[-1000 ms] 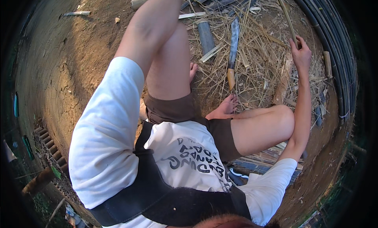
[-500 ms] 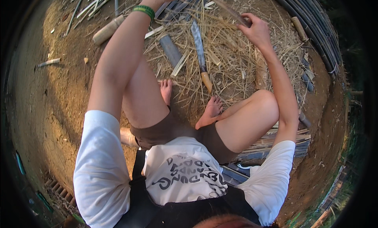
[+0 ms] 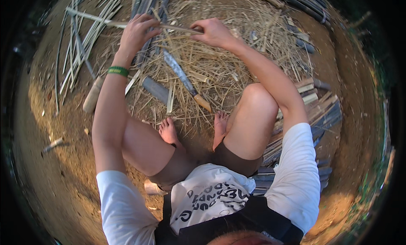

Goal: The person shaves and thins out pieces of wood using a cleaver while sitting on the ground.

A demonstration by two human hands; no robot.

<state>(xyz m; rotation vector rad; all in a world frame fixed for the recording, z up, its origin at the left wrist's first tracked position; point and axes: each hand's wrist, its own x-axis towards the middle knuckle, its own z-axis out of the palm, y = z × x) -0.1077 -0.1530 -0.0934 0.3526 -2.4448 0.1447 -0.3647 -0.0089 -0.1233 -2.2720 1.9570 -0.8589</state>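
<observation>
A long, thin bamboo strip runs crosswise in front of me. My left hand is closed around it, fingers bent over the top. Its right end is pinched between the thumb and fingers of my right hand. The strip carries on leftward past my left hand, where its end blends with other pale strips. Below the hands, untouched, a machete with a wooden handle lies on the shavings, blade pointing away and to the left. A short dark bamboo piece lies left of it.
Straw-like bamboo shavings cover the ground between and beyond my feet. Pale split strips lie at the far left. A cut bamboo log rests beside my left arm. Stacked split bamboo lies right of my knee, dark poles far right.
The view has shifted, bringing both hands lower and further left in the picture. My hands still hold the strip, which now lies nearly level; more of it and the left hand show.
</observation>
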